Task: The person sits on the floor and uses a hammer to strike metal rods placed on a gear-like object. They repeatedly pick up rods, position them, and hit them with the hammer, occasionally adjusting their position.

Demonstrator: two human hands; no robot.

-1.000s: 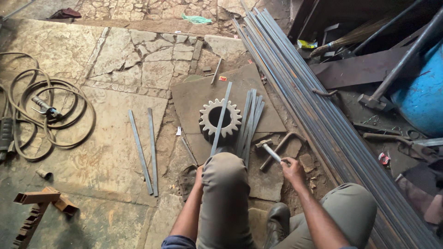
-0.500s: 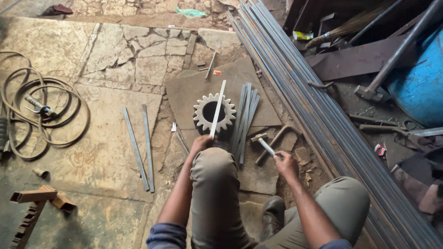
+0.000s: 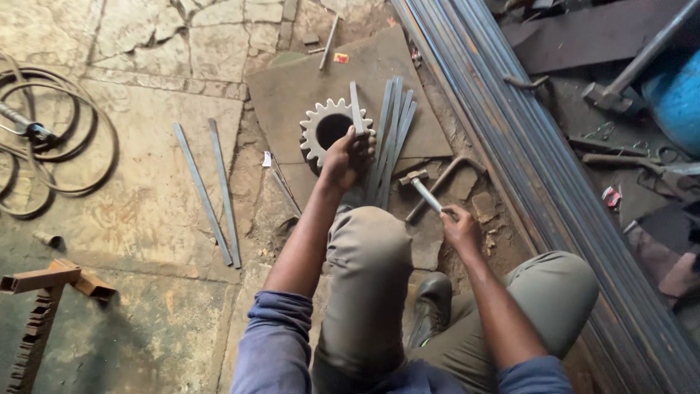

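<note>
Since a moment ago my left hand has reached forward and now closes around the flat metal strip, holding it down across the toothed gear on the steel plate. My right hand is wrapped tight on the handle of the hammer, its head low beside the bundle of strips. I judge the risk is to my left fingers, so near the strike point; a glancing blow could also kick the strip off the gear's teeth.
</note>
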